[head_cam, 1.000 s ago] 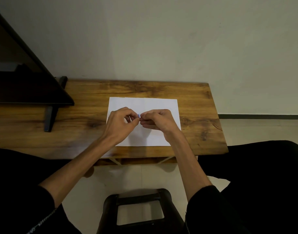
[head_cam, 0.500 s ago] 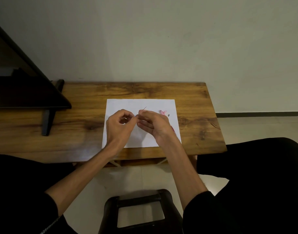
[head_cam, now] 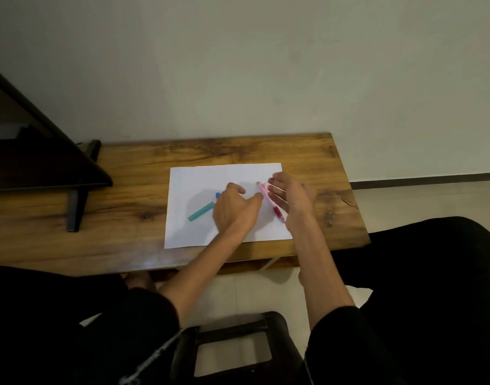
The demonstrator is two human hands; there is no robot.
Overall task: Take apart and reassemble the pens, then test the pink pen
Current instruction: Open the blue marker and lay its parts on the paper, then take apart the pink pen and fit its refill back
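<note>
left hand [head_cam: 234, 207]: palm down over the paper [head_cam: 194, 179], fingers loosely spread, gripping nothing I can see; fingertips near a small blue bit [head_cam: 217, 194], maybe a cap or pen part, can't tell which.
right hand [head_cam: 289, 194]: open, fingers stretched toward the left hand, hovering just beside the pink pen [head_cam: 269, 201]; touching or not, can't tell.
pink pen: lies diagonal on the paper betw. both hands, tip end away from the person, darker red grip end nearer the right wrist. Prob. laid flat so it won't roll while other parts get sorted.
teal piece [head_cam: 201, 211]: barrel or cap, outboard of the left hand, slanted, apart from the pink pen.
why paper: white sheet keeps small parts visible, and serves for the test scribble later.
room: surface [head_cam: 321, 173] bare beyond the right hand but its edge is close; more bare wood past the left hand, up to a dark stand [head_cam: 77, 195].
risk: round parts could roll off the near edge.
</note>
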